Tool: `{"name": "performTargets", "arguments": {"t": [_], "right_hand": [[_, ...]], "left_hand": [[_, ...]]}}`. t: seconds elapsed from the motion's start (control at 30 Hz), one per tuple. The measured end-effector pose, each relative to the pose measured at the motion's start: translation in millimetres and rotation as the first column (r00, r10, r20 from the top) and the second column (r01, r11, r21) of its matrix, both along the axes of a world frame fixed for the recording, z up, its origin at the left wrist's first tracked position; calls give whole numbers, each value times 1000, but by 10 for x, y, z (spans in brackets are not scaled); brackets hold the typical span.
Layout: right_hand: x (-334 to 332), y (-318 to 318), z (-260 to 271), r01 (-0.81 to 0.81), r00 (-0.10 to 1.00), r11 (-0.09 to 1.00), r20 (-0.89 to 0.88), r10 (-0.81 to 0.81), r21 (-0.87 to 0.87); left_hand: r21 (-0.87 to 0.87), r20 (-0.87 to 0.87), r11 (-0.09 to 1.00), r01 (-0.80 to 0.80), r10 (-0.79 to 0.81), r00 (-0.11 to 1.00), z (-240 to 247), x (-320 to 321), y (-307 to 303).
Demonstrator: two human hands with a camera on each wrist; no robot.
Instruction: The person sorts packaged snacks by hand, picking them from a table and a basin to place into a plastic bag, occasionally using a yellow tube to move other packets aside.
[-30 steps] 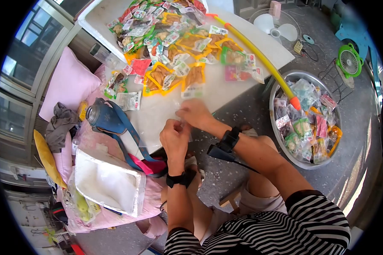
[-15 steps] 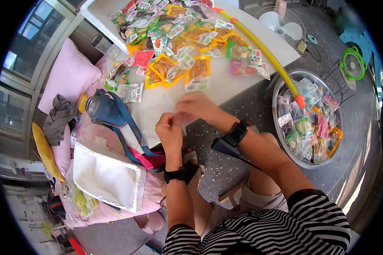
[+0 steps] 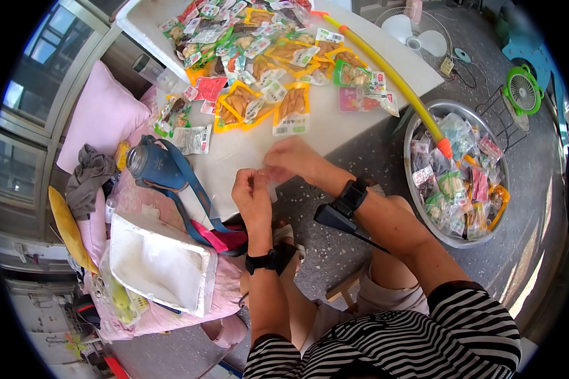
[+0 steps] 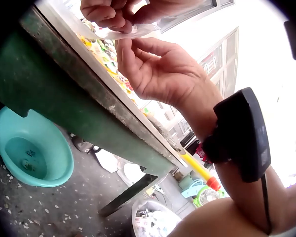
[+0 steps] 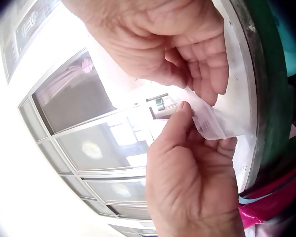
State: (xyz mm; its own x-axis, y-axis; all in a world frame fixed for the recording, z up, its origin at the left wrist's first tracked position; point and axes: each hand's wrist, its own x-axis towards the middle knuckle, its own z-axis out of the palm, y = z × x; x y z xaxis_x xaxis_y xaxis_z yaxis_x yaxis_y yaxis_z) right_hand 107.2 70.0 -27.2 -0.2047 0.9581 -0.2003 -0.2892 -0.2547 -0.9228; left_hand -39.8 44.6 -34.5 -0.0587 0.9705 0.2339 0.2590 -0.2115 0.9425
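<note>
We had some thin clear plastic [image 5: 207, 121] between our two hands, over the near edge of the worktop [image 3: 329, 123]. Our left grip [image 3: 253, 189] was closed in a pinch, with its thumb on top of the plastic and its fingers bent under it. Our right grip [image 3: 292, 158] looked pinched closed too, with its thumb and fingers on the upper edge of the plastic. Neither one was nearer, because both touched it. What seemed to matter most was the short space between the two sets of fingertips. In the right wrist view, the plastic made a folded strip, and its long way slanted from the right grip to the left grip. So any pull would work along that line, we thought, and such thin stuff could slip or tear. The light was very bright, and we could not tell if it was a bag. In the head view, bare worktop lay just past our fingertips, up to the yellow packets [image 3: 292, 104]. The blue bottle [image 3: 159, 167] was off to the left, so that side had less room. On the right, the edge slanted away, with the speckled floor [image 3: 311, 265] below it. The metal basin [image 3: 466, 244] was there too, well apart from us, so our right arm had more room.
</note>
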Motion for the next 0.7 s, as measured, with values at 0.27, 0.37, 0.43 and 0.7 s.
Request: {"name": "performTargets", "arguments": {"t": [0.27, 0.37, 0.43, 0.7], "right_hand": [[18, 79, -32, -29, 548, 964, 811, -205, 263], [-26, -38, 85, -46, 516, 946, 819, -252, 320], [-82, -56, 4, -30, 543, 870, 739, -399, 492], [124, 139, -162, -95, 236, 684, 684, -691, 724]], "left_hand": [[464, -423, 848, -257, 466, 777, 266, -55, -25], [501, -435, 839, -211, 456, 777, 217, -22, -47], [272, -515, 952, -141, 268, 814, 199, 11, -94], [366, -617, 927, -78, 305, 726, 117, -54, -23]]}}
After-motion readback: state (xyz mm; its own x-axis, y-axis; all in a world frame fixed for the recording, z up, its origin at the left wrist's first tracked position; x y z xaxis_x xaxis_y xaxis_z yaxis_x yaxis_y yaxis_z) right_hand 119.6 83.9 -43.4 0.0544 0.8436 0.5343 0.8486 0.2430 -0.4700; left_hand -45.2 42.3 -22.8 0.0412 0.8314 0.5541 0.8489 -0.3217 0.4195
